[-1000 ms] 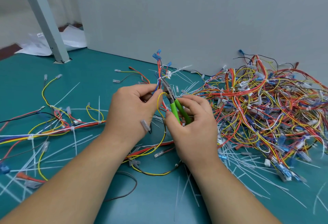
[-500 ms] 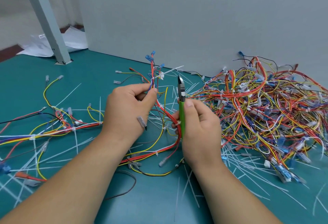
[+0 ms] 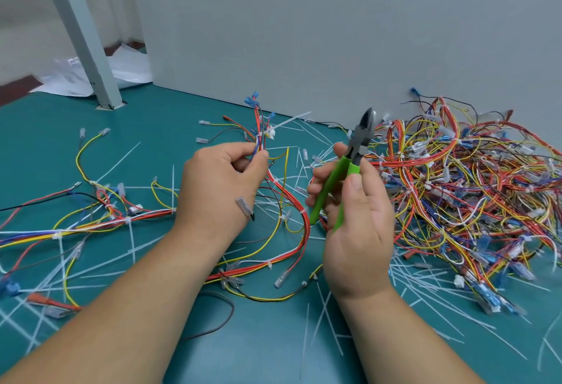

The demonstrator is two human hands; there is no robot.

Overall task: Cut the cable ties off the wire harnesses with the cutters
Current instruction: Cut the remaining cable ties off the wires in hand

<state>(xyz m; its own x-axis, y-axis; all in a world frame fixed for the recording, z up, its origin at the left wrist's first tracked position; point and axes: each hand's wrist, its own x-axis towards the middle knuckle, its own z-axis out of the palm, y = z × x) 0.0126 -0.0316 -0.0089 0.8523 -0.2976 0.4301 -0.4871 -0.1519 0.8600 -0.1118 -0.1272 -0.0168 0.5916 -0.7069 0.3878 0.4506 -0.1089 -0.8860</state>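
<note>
My left hand (image 3: 219,189) pinches a wire harness (image 3: 292,204) of red, blue and yellow wires, its blue-terminal end standing up above my fingers. A white cable tie (image 3: 267,133) wraps that bundle just above my grip, its tail sticking out to the right. My right hand (image 3: 355,219) grips the green-handled cutters (image 3: 349,158), jaws pointing up and slightly apart, well to the right of the tie and clear of the wires. More ties sit along the harness where it loops down onto the green table (image 3: 261,347).
A big tangled heap of harnesses (image 3: 462,189) fills the right side against the grey wall (image 3: 304,34). Another harness (image 3: 91,225) lies at the left. Cut white tie tails litter the table. A grey post (image 3: 82,37) stands at the back left.
The cutters have left the bundle and moved right and up, turning jaws-up, with the handles now spread apart. My left hand has kept its hold on the harness and shifted slightly left.
</note>
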